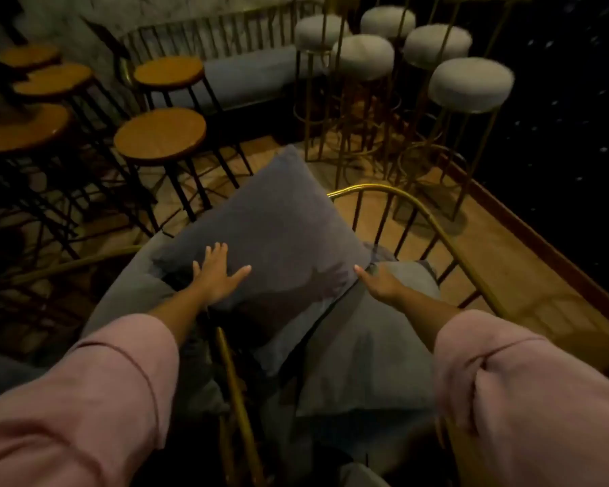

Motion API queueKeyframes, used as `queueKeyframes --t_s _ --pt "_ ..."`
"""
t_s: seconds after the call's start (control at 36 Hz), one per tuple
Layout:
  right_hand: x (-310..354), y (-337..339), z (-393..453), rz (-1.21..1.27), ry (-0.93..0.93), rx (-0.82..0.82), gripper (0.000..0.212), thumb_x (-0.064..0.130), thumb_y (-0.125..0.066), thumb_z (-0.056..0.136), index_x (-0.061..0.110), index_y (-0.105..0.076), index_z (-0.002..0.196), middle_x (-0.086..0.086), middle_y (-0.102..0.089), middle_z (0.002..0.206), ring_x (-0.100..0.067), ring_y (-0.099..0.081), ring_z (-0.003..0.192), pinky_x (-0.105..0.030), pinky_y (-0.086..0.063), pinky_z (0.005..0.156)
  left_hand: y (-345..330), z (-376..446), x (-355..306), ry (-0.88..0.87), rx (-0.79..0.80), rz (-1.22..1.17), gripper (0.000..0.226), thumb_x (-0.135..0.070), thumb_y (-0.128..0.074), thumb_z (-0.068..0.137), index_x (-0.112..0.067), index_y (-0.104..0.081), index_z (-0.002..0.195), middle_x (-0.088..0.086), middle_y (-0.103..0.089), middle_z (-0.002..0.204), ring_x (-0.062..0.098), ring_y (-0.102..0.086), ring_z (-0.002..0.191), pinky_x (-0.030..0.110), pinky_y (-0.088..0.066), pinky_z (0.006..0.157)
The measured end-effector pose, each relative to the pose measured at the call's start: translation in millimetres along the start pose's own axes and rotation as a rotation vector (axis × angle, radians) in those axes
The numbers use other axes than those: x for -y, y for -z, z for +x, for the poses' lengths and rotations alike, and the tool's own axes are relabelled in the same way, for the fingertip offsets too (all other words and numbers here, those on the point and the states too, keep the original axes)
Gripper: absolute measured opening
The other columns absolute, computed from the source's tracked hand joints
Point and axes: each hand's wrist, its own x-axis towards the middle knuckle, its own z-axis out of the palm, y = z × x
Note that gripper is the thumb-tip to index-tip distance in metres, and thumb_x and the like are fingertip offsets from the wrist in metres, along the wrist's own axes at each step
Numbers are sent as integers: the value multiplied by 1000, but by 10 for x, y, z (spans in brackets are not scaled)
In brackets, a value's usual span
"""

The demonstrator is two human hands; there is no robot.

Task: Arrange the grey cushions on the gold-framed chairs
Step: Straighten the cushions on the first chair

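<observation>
A dark grey cushion [278,233] stands tilted on one corner against the curved back of a gold-framed chair [433,219]. My left hand [218,272] lies flat on its lower left face, fingers spread. My right hand [380,282] touches the cushion's right corner with fingers apart and grips nothing. A lighter grey cushion [370,346] lies flat on the chair seat under my right forearm. More grey fabric [131,293] sits on the left, beside a second gold frame rail [236,391]. Pink sleeves cover both forearms.
Several round wooden stools on black legs [160,133] stand at the left and back. Several tall gold-legged stools with white fluffy tops [470,84] stand at the back right. A gold-railed bench with a grey seat [247,75] runs along the far wall. Wooden floor [500,261] lies to the right.
</observation>
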Motion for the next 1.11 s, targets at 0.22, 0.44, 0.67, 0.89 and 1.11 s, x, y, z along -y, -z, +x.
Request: queueKeyframes --t_s 0.22,0.44,0.67,0.89,1.11 --pt "-1 -524 397 291 -174 32 55 32 -53 98 9 -39 146 -13 -44 150 -34 -41 138 -50 -36 113 -44 796 -155 -5 -124 19 93 -60 -49 90 -15 -2 157 4 8 166 23 13 152 52 7 121" --pt "-100 -1100 762 711 -644 29 108 82 -52 71 14 -27 151 -11 -41 152 -37 -46 133 -51 -44 106 63 1464 -212 68 -165 101 111 -85 -43 72 -26 -1 156 0 -1 167 27 3 153 57 5 121" --pt "-332 -1294 920 978 -761 98 137 93 -66 34 20 -40 147 -3 -50 146 -33 -53 127 -53 -45 106 276 1847 -199 196 -60 96 133 -99 -51 42 -46 5 151 12 -26 161 43 -28 144 61 -21 117" --pt "47 -926 792 1221 -735 211 94 76 -63 68 17 -49 140 -9 -63 124 -28 -60 106 -48 -45 101 429 1610 -428 241 -144 51 121 -93 -60 43 -27 -36 143 11 -50 144 39 -46 131 59 -33 110" --pt "359 -405 620 1176 -660 289 87 81 -54 72 19 -54 135 -10 -60 129 -29 -58 106 -51 -40 107 891 1172 -580 332 -253 -138 112 -96 -54 45 -15 -59 122 9 -66 124 33 -63 108 46 -53 91"
